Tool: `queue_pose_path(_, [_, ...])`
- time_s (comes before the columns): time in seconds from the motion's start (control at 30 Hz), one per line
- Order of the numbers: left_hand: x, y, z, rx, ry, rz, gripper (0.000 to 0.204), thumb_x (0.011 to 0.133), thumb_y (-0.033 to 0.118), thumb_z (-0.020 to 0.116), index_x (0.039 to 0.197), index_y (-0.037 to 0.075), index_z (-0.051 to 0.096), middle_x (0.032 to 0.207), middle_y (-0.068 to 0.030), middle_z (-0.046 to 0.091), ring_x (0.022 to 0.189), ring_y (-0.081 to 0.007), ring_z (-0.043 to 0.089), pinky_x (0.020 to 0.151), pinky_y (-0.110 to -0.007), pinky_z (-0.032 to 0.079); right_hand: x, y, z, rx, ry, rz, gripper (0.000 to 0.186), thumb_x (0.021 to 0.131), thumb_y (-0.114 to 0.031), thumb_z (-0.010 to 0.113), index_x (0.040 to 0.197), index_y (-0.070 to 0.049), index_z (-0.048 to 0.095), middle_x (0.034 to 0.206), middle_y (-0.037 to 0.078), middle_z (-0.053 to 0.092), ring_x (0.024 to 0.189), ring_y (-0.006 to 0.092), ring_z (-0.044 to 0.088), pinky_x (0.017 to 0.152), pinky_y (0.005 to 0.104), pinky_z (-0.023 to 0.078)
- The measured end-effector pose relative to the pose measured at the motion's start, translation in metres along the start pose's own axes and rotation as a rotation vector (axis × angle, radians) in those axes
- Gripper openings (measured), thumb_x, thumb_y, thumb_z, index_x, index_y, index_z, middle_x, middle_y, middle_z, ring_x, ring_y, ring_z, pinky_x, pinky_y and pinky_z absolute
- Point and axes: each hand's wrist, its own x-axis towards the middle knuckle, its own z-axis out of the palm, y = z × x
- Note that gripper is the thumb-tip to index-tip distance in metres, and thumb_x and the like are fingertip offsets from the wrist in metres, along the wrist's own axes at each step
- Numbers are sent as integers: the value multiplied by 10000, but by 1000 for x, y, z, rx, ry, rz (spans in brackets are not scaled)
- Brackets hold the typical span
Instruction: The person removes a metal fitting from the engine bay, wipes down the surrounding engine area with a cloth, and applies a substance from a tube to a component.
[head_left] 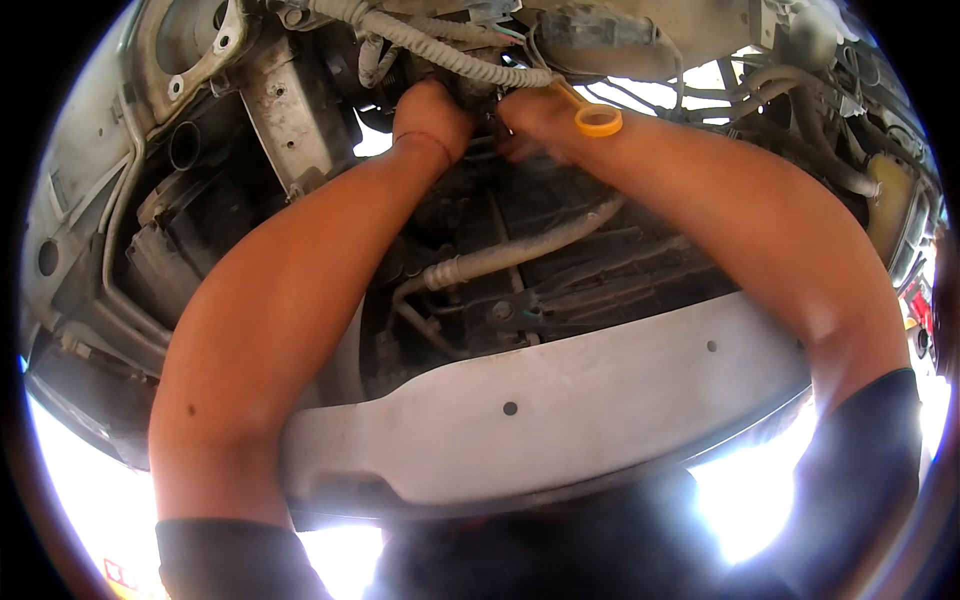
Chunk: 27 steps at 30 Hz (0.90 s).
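Note:
Both my bare arms reach over the front of a vehicle into its engine bay. My left hand (432,118) is bent down among dark parts, just under a grey corrugated hose (440,60); its fingers are hidden. Close to its right, my right hand (537,117) reaches into the same gap. Some of its fingers show below, smeared by motion, and what they touch is hidden. A yellow dipstick ring handle (600,131) stands out right beside my right wrist, in front of the forearm.
A pale metal cross panel (560,420) with small holes spans the near side. Behind it runs a grey pipe (530,250). A metal bracket (285,125) rises left of my left hand. Hoses (810,120) and a yellowish reservoir (890,195) crowd the right.

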Motion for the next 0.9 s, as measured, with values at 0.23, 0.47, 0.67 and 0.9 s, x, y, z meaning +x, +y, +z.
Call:
queue_pose_path(0.23, [0, -2, -17, 54, -187, -120, 384, 675, 311, 748, 876, -14, 706, 957, -239, 668, 965, -342, 647, 826, -399, 527, -40, -88, 18, 305, 173, 441, 283, 845, -114, 543, 1041, 87, 572, 896, 201, 647, 817, 326, 682, 648, 393, 595])
queue_pose_path(0.47, [-11, 29, -57, 340, -571, -119, 458, 814, 383, 585, 995, -25, 687, 1071, -198, 661, 1022, -298, 646, 847, -371, 517, -59, -93, 20, 230, 110, 321, 340, 833, -147, 638, 1109, 41, 571, 934, 162, 653, 790, 259, 682, 621, 335, 581])
queue_pose_path(0.67, [-23, 15, -68, -467, -432, -323, 397, 879, 329, 521, 979, -23, 675, 991, -162, 674, 847, -279, 652, 739, -381, 509, -27, -79, 39, 68, 245, 151, 208, 811, -101, 647, 996, -5, 650, 829, 98, 670, 692, 182, 651, 604, 299, 523])
queue_pose_path(0.9, [-14, 13, -53, -421, -366, -269, 309, 852, 303, 563, 979, 57, 701, 993, -113, 690, 842, -223, 660, 751, -346, 509, -13, -59, 45, 155, 440, 59, 189, 744, -77, 611, 901, 0, 681, 786, 104, 673, 700, 185, 642, 625, 314, 501])
